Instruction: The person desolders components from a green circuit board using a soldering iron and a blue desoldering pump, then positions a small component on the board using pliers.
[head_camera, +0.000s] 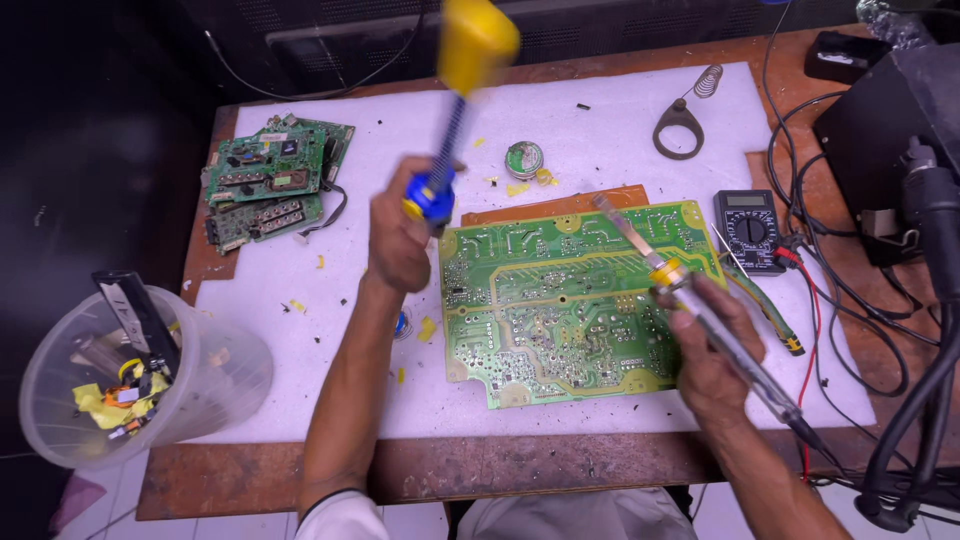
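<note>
1. Left of centre in the frame, the left hand (400, 235) is raised off the bench, fingers wrapped tight round the blue grip of a desoldering pump (455, 110). Its yellow plunger end points to the top of the frame and is blurred.
2. At centre right, the right hand (705, 345) has its fingers closed pen-fashion on a soldering iron (690, 300), the tip angled toward the upper left and resting on or just above the green circuit board (565, 300); I judge that grip suits fine aiming.
3. The board lies solder side up in the middle of the frame on a white foam mat (330, 260), which probably cushions it.
4. Around it: a multimeter (750, 232) just right of the board, a small solder tin (524, 158) above it, two smaller boards (270, 180) at upper left, and a clear plastic tub (140, 380) of scraps at lower left.
5. Red and black cables (830, 300) crowd the right edge beside the right wrist; the iron's lead runs among them.
</note>
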